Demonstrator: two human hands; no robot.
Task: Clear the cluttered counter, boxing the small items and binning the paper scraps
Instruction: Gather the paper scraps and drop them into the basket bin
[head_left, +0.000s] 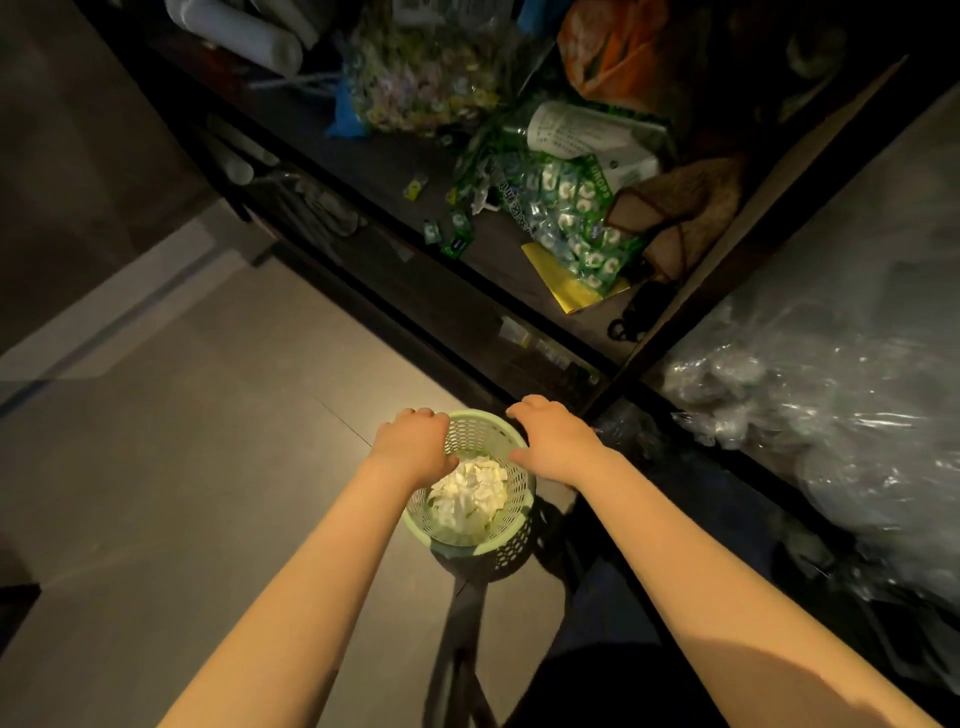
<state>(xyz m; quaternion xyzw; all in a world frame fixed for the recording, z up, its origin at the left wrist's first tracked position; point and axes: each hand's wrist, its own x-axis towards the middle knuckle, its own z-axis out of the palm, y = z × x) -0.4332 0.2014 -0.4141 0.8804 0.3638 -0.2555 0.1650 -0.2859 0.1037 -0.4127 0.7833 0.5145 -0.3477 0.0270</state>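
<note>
On the floor (208, 467) by the counter (384, 166), my left hand (413, 447) and right hand (556, 441) clasp opposite rims of the green perforated wastebasket (511, 525) holding paper scraps (470, 491). Judged light and thin-walled; the rim is the soundest hold.

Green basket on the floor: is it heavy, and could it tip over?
Probably light: the green basket has holey plastic walls and holds mostly paper scraps. It looks tall and narrow, so a sideways push might tip it.

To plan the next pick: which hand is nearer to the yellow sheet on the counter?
Right. The right hand grips the basket rim below the yellow sheet; the left hand grips the opposite rim, farther away.
</note>
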